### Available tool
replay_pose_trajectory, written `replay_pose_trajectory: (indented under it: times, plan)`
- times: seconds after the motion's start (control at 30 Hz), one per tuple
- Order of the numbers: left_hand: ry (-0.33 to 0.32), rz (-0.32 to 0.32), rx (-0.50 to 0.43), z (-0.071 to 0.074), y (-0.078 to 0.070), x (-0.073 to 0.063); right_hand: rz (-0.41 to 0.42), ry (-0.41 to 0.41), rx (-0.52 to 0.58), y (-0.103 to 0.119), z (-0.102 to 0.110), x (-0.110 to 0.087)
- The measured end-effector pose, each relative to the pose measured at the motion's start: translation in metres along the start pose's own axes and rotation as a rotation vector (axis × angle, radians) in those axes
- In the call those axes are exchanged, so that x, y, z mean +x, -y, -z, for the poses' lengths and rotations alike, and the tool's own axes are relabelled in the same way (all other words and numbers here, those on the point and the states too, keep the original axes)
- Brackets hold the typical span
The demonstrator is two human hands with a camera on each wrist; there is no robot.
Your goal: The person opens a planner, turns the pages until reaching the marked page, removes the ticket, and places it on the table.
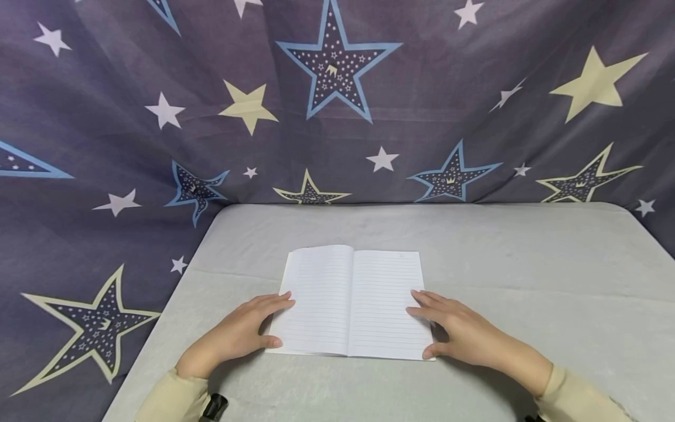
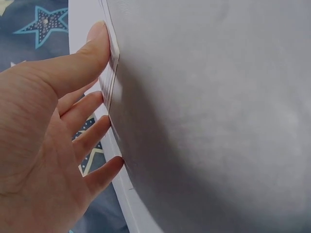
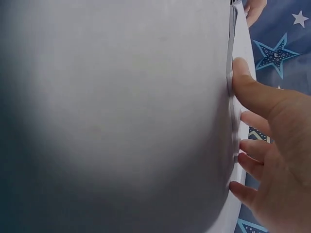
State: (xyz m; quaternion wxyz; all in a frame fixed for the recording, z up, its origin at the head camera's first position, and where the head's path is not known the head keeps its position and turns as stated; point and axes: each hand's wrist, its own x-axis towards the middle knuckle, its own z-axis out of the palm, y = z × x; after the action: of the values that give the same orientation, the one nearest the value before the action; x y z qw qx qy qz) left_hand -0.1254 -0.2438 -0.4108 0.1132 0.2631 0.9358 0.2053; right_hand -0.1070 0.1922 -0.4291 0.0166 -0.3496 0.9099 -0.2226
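An open notebook (image 1: pixel 387 305) with blank ruled pages lies flat on the table, its spine running down the middle. My left hand (image 1: pixel 245 325) rests at the notebook's left edge, fingertips and thumb on the page margin. At the opposite edge my right hand (image 1: pixel 461 331) touches the right page the same way, thumb near the lower corner. In the left wrist view the left hand (image 2: pixel 58 111) has its fingers spread and extended along the notebook's edge. The right wrist view shows the right hand (image 3: pixel 272 141) with loosely extended fingers against the notebook's side.
A pale grey cloth covers the table (image 1: pixel 506 246). Behind it and to the left hangs a dark purple curtain (image 1: pixel 422 88) printed with stars. A black strap (image 1: pixel 213 406) sits by the left sleeve (image 1: pixel 174 398).
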Motion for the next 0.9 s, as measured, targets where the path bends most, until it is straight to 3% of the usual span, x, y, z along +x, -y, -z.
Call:
replay_pose_trajectory:
  times: [0.2,0.53,0.73,0.9]
  plan:
    - [-0.005,0.010,0.003,-0.001,-0.001,0.001,0.026,-0.013,-0.018,-0.002,0.002,0.002]
    - [0.007,0.027,-0.006,0.000,-0.001,0.000,0.002,-0.059,-0.151,0.011,0.000,0.008]
    - [0.003,0.021,-0.007,0.000,-0.001,0.000,-0.035,-0.155,-0.179,0.018,-0.002,0.016]
    - [-0.001,0.016,-0.001,-0.001,0.000,0.000,-0.109,-0.244,-0.108,0.024,-0.004,0.024]
